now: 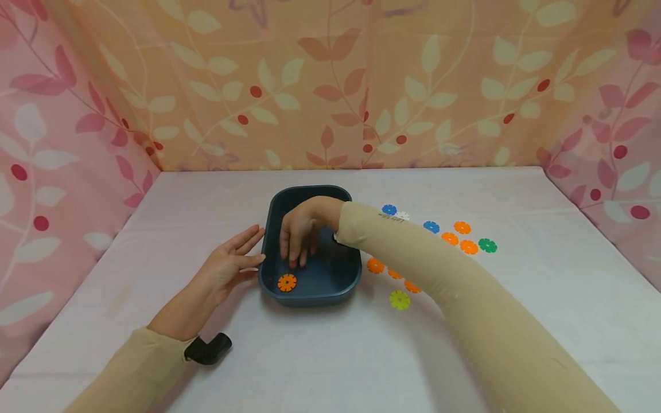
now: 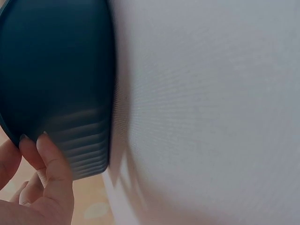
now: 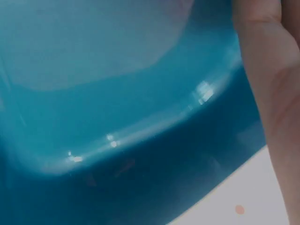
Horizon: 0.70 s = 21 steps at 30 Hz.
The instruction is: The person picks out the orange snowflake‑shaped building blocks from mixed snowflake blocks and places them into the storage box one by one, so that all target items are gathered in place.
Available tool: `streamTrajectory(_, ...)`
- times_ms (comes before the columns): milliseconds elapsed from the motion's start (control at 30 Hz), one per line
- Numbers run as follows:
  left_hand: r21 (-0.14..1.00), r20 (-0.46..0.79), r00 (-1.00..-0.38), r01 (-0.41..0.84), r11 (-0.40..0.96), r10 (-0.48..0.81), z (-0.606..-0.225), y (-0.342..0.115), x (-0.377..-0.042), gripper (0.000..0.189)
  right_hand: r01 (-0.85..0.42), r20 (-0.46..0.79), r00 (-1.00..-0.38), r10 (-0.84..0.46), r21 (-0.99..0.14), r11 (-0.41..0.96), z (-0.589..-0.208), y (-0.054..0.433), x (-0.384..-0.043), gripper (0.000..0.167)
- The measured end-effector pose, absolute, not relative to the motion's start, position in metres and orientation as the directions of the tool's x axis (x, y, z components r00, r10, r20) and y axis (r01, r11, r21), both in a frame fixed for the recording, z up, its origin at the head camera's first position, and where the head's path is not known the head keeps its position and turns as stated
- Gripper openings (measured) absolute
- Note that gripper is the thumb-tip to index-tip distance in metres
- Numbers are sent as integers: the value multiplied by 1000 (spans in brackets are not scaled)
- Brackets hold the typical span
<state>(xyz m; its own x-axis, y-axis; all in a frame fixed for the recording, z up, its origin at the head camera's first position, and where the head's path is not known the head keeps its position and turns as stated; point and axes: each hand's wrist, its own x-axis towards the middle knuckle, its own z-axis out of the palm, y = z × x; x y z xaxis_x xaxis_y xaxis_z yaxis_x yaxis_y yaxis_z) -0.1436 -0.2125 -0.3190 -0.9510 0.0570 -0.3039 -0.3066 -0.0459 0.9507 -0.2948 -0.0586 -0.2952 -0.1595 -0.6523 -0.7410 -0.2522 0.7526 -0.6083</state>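
A dark blue plastic basin (image 1: 310,299) with rounded corners stands on the table. Inside it, near the front left corner, lies an orange notched disc (image 1: 287,282). My right hand (image 1: 304,229) reaches into the basin from the right, its fingers hanging loosely downward just behind that disc; no held thing shows. At the basin's left side is my left hand (image 1: 232,263), its fingers extended and its fingertips touching the wall near the rim. The left wrist view shows these fingertips (image 2: 44,140) against the outer wall. Basin wall and part of my right hand (image 3: 269,70) fill the right wrist view.
Right of the basin, several notched discs lie flat, including orange (image 1: 469,247), blue (image 1: 431,227), green (image 1: 488,245) and yellow-green (image 1: 399,300) ones. My right sleeve (image 1: 439,264) passes over some. A black angled piece (image 1: 209,349) sits at my left cuff. Patterned curtains (image 1: 330,86) surround the table.
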Motion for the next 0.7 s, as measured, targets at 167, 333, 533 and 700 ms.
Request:
streamTrajectory(167, 952, -301, -952, -303, -46, 59, -319, -212, -144, 70, -213, -710, -202, -675, -640, 738, -279, -50, -295, 28)
streamTrajectory(333, 953, -296, -953, -299, -55, 61, -318, -212, -144, 70, -172, -667, -227, -710, -690, 703, -266, -37, -295, 32)
streamTrajectory(533, 950, -303, -952, -306, -56, 48, -318, -211, -143, 71, -140, -612, -259, -747, -741, 656, -254, -15, -297, 38)
streamTrajectory(700, 950, -306, -952, -307, -52, 35, -319, -211, -143, 71, -137, -580, -307, -754, -758, 638, -246, 7, -295, 39)
